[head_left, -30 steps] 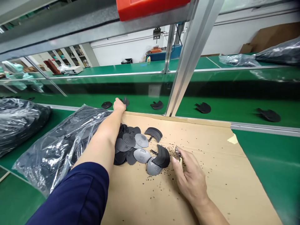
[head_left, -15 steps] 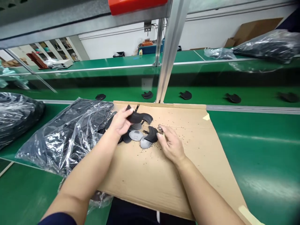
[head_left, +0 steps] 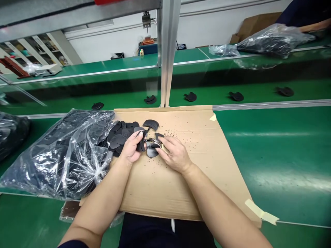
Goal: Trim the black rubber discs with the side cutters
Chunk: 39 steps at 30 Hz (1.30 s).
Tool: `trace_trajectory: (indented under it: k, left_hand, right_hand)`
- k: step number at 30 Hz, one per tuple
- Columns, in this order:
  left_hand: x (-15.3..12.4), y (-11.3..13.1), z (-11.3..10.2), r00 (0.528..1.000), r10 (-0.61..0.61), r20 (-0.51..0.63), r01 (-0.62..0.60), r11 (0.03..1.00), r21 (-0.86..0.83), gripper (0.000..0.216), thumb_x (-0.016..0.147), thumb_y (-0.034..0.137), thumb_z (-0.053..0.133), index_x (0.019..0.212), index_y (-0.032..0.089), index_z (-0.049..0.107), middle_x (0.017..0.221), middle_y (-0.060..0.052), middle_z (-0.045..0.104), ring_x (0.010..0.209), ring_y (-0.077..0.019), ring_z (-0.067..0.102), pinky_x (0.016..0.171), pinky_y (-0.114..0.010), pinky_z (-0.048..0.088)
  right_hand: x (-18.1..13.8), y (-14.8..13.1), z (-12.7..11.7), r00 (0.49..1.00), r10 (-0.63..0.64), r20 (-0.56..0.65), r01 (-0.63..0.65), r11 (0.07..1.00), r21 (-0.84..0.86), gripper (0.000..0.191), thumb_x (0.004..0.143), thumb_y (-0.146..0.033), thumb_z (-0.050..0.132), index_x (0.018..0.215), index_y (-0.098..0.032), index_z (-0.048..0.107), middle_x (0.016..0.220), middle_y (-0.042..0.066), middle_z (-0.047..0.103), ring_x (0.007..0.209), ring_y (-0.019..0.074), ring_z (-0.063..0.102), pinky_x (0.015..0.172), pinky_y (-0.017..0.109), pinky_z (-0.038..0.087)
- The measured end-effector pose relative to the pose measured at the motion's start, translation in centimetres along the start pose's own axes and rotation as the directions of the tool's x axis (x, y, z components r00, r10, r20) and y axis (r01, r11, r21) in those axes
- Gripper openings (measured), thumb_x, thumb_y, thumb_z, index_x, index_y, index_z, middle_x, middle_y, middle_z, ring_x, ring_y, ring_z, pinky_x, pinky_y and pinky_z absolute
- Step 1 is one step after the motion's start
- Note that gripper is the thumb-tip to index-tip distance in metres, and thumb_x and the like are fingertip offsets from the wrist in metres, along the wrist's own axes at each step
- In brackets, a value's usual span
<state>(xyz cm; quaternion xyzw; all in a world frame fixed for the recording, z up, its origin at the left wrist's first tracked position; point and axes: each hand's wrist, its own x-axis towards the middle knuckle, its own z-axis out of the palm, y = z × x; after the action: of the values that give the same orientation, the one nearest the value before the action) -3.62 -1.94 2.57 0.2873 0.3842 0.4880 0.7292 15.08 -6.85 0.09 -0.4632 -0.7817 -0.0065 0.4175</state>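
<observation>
My left hand (head_left: 132, 147) is closed around a curved black plastic piece (head_left: 142, 142) with a thin stem pointing right. In my right hand (head_left: 176, 154) are small metal nippers (head_left: 156, 141) with a pale yellow grip, their jaws at that stem; whether they bite on it I cannot tell. Just under the tool lies a grey-black disc (head_left: 152, 151) on the cardboard. Another curved black piece (head_left: 151, 124) rests behind my hands. A pile of black round pieces (head_left: 118, 139) spreads left of my left hand, at the mouth of the bag.
A clear plastic bag (head_left: 57, 155) full of black pieces lies to the left. Tiny black bits dot the cardboard sheet (head_left: 165, 193). Behind a metal post (head_left: 169, 51), black pieces (head_left: 190, 96) sit spaced along a green belt (head_left: 214, 91). A co-worker's arm (head_left: 317, 26) shows at far right.
My left hand has drawn its black piece down and turned it upright. My right hand has moved left with the nippers to meet it. The camera view has shifted right.
</observation>
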Motion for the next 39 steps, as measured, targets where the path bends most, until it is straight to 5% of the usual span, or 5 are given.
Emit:
trace_trajectory:
  k: [17,22,29,33,39]
  left_hand:
    - [0.0,-0.5,-0.1,1.0,-0.03,-0.006,0.029,0.996,-0.089,0.049,0.059,0.031,0.088,0.088,0.015,0.052,0.069,0.003,0.055,0.046,-0.0061,0.049,0.039,-0.016,0.037]
    - [0.1,-0.7,0.1,0.999,-0.018,-0.038,0.015,0.996,-0.085,0.043,0.064,0.027,0.084,0.091,0.014,0.053,0.069,0.002,0.056,0.047,-0.0074,0.051,0.041,-0.017,0.039]
    - [-0.1,0.0,-0.4,0.997,0.072,0.0,-0.072,0.996,-0.051,0.05,0.059,0.012,0.084,0.099,0.017,0.055,0.079,0.001,0.062,0.055,-0.008,0.058,0.051,-0.018,0.047]
    - [0.4,-0.1,-1.0,0.999,0.018,0.029,-0.014,0.992,-0.129,0.041,0.064,0.015,0.083,0.1,0.015,0.062,0.081,0.0,0.063,0.051,-0.0032,0.05,0.042,-0.013,0.037]
    - [0.6,-0.2,-0.7,0.995,-0.051,0.081,0.065,0.981,-0.183,0.025,0.072,0.015,0.078,0.092,0.014,0.063,0.078,-0.001,0.063,0.056,-0.0064,0.054,0.048,-0.016,0.044]
  right_hand:
    - [0.1,0.1,0.3,0.994,-0.055,0.099,0.064,0.994,-0.09,0.03,0.095,-0.029,0.05,0.119,-0.015,0.061,0.101,0.01,0.069,0.091,0.0224,0.063,0.083,0.036,0.052]
    - [-0.2,0.0,0.8,0.991,0.043,0.124,-0.043,0.999,-0.002,0.03,0.095,-0.026,0.048,0.118,-0.015,0.063,0.095,0.009,0.069,0.086,0.0206,0.065,0.081,0.033,0.054]
    - [0.0,0.2,0.2,0.971,0.241,-0.004,-0.236,0.954,0.184,0.03,0.093,-0.031,0.054,0.119,-0.02,0.064,0.107,0.008,0.068,0.096,0.0196,0.065,0.09,0.033,0.054]
    - [-0.1,0.0,0.3,0.984,0.179,0.021,-0.18,0.97,0.163,0.032,0.093,-0.032,0.053,0.121,-0.02,0.063,0.11,0.009,0.068,0.1,0.0208,0.065,0.093,0.036,0.053]
    - [0.0,-0.8,0.6,0.995,0.094,0.035,-0.098,0.985,0.144,0.033,0.094,-0.032,0.052,0.124,-0.018,0.059,0.11,0.011,0.067,0.101,0.021,0.064,0.092,0.035,0.054]
